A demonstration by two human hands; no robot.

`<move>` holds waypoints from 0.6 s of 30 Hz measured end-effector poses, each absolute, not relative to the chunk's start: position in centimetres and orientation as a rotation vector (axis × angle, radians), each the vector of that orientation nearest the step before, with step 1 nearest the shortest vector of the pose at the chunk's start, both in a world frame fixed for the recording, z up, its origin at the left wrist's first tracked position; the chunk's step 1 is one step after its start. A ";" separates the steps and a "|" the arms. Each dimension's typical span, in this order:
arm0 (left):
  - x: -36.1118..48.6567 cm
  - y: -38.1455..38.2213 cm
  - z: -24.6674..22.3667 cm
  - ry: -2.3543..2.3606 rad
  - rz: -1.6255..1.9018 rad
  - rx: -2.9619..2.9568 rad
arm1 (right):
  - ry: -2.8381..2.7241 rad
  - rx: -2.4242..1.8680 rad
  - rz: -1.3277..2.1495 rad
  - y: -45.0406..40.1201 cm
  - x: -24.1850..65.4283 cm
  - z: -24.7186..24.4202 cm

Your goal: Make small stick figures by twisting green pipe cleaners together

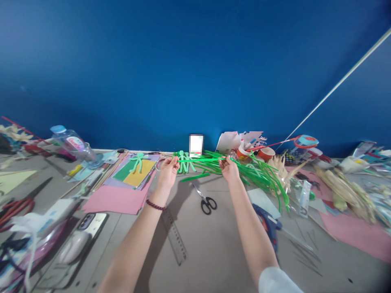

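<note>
Two bare hands reach out over a grey table (210,252) toward a plain blue wall (183,73). The left hand (169,169), with a dark beaded bracelet (155,205) on its wrist, pinches the left end of a thin, bright green stem (198,160). The right hand (228,167) pinches it toward the right, fingertips closed together. The stem runs straight and nearly level between the hands, above the far part of the table.

Just behind it are pale green figures (183,162) with thin limbs and a small upright panel with a bright white face (196,143). To the right, a loose heap of green strands (259,175) spreads near orange cups (265,153).

Nearer, between the forearms, lie black-handled scissors (209,204), tips pointing away, and a clear ruler (174,236) slanting beside the left forearm. To the left are pink sheets (119,199), and farther back another pale green figure (139,162) on green and yellow sheets (142,174). At far left a clear bottle with a blue cap (71,142) leans. A dark blue glue gun (269,224) lies partly behind the right forearm.
</note>
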State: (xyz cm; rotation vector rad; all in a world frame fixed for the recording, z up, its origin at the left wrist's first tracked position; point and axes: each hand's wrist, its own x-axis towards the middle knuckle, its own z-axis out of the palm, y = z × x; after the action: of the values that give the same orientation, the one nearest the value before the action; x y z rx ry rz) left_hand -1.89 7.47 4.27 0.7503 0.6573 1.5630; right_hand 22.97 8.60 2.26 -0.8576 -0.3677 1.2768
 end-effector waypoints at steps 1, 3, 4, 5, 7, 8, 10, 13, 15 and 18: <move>-1.9 7.5 4.3 0.674 1.572 0.737 | -0.366 -0.858 1.279 8.6 22.9 2.3; -2.0 7.5 4.4 0.703 1.585 0.715 | -0.355 -0.861 1.286 8.5 22.8 2.5; -2.0 7.6 4.4 0.709 1.590 0.709 | -0.349 -0.861 1.289 8.5 22.8 2.6; -2.1 7.6 4.4 0.706 1.594 0.704 | -0.343 -0.860 1.291 8.5 22.8 2.6; -2.1 7.6 4.4 0.683 1.595 0.693 | -0.338 -0.854 1.294 8.4 22.8 2.8; -2.1 7.6 4.4 0.671 1.592 0.686 | -0.339 -0.851 1.297 8.4 22.8 2.9; -2.2 7.6 4.3 0.663 1.578 0.685 | -0.350 -0.848 1.313 8.3 22.8 3.0; -2.4 7.7 4.3 0.650 1.566 0.694 | -0.381 -0.818 1.341 8.3 22.7 3.1; -2.6 7.8 4.3 0.599 1.570 0.669 | -0.388 -0.774 1.338 8.3 22.6 3.1; -2.9 8.0 4.4 0.547 1.578 0.623 | -0.382 -0.727 1.316 8.4 22.5 3.1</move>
State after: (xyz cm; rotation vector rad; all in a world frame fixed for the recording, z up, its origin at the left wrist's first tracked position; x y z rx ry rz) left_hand -2.87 7.98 4.37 0.6231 0.5470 1.5781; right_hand 22.47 8.35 3.11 -0.7271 -0.3823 1.3164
